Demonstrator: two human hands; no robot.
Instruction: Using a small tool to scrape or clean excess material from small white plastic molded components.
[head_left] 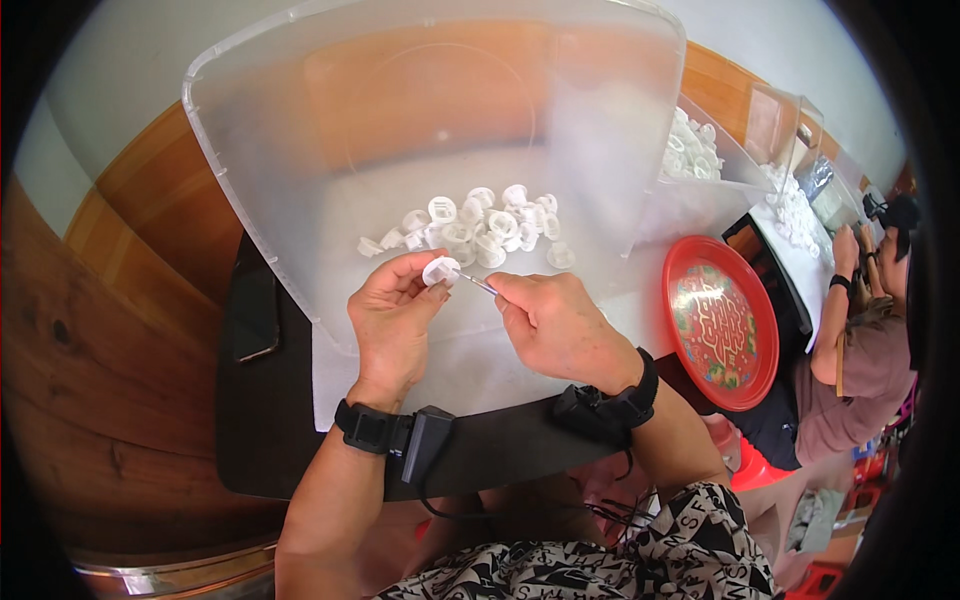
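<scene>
My left hand (393, 312) pinches a small white round plastic part (440, 270) between thumb and fingers. My right hand (553, 322) holds a thin metal tool (476, 283) whose tip touches that part. Both hands hover over the near end of a large translucent plastic bin (260, 200) tipped toward me. A pile of similar white plastic parts (480, 227) lies inside the bin, just beyond my fingers. Each wrist wears a black strap with a small black device.
A dark phone (256, 318) lies on the black tabletop at the left. A red round tray (722, 322) sits to the right. Further bins with white parts (692, 150) stand at the back right, where another person (868, 350) sits. Wooden wall panelling is left.
</scene>
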